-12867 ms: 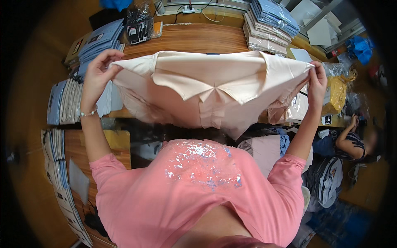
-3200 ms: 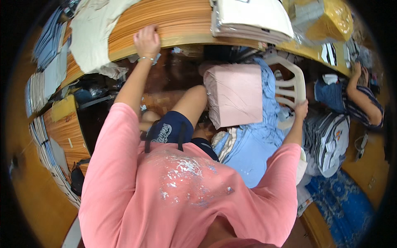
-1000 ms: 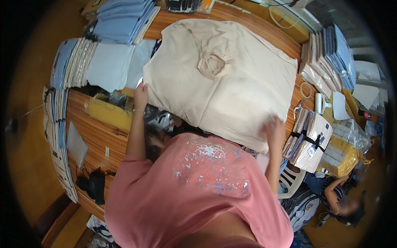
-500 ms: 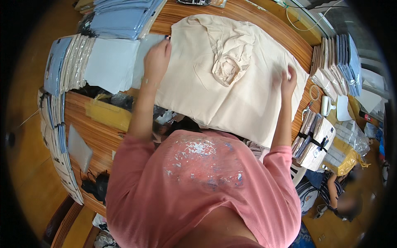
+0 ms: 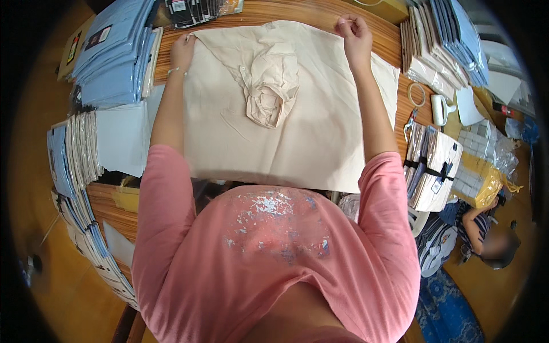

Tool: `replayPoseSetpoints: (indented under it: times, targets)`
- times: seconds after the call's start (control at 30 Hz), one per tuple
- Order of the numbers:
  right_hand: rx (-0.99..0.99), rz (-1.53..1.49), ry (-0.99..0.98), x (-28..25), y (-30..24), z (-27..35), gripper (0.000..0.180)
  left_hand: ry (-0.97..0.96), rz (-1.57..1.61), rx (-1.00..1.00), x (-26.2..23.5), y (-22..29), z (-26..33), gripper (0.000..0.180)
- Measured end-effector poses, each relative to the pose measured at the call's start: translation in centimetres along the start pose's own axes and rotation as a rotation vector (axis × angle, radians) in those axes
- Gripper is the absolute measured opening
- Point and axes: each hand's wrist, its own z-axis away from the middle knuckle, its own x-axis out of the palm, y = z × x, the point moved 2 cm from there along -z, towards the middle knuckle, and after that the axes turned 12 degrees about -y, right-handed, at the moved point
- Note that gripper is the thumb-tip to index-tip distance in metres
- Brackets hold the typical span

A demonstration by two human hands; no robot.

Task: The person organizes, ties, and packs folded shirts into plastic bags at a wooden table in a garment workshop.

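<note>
A cream shirt [image 5: 217,143] lies spread over the wooden table in front of me. Its collar [image 5: 267,108] and a bunched, buttoned part rest crumpled on top, left of the middle. At the far left corner of the fabric my left hand [image 5: 182,52] is closed, pinching the edge. My right hand [image 5: 357,35] is raised at the far right edge of the shirt, its fingers curled together. Whatever those fingertips hold, if anything, is too small to make out. The right forearm passes over the right part of the fabric.
Packed blue shirts [image 5: 114,57] are stacked at the far left, by more bagged garments [image 5: 83,143]. At the right stand folded shirts [image 5: 426,51], a lint roller [image 5: 441,110], a tape ring [image 5: 417,95] and a tied bundle [image 5: 437,166]. Another person [image 5: 477,228] is low at the right.
Both hands have moved toward the far edge; the left now grips the shirt's far left corner. My right hand has gone from the right side of the fabric up to its far edge.
</note>
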Motion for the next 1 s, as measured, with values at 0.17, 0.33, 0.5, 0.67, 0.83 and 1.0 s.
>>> replayPoseSetpoints:
  times: [0.17, 0.33, 0.5, 0.67, 0.83, 1.0]
  targets:
    - [-0.016, 0.659, -0.708, 8.5, 1.0, 10.9, 0.036, -0.044, 0.215, 0.062, 0.5, -1.5, 1.5, 0.031]
    - [0.122, -0.318, -0.324, 3.9, 2.1, 1.4, 0.026, 0.022, 0.024, 0.058, 0.0, -0.7, 1.8, 0.036]
    - [0.028, 0.499, 0.139, -8.6, 5.7, 1.0, 0.040, 0.085, -0.382, -0.230, -0.7, 2.9, 4.0, 0.043]
    - [0.270, 1.100, 0.196, -9.4, 13.9, 5.9, 0.052, 0.235, -0.333, -0.155, -1.4, 1.6, 2.3, 0.043]
    - [0.053, 1.018, 0.105, -13.3, 14.3, 1.2, 0.053, 0.179, -0.517, -0.123, -0.9, 2.6, -0.8, 0.037]
    - [0.011, 1.054, 0.223, -9.6, 9.0, 9.5, 0.050, 0.274, -0.367, 0.160, -0.4, 2.0, 7.2, 0.032]
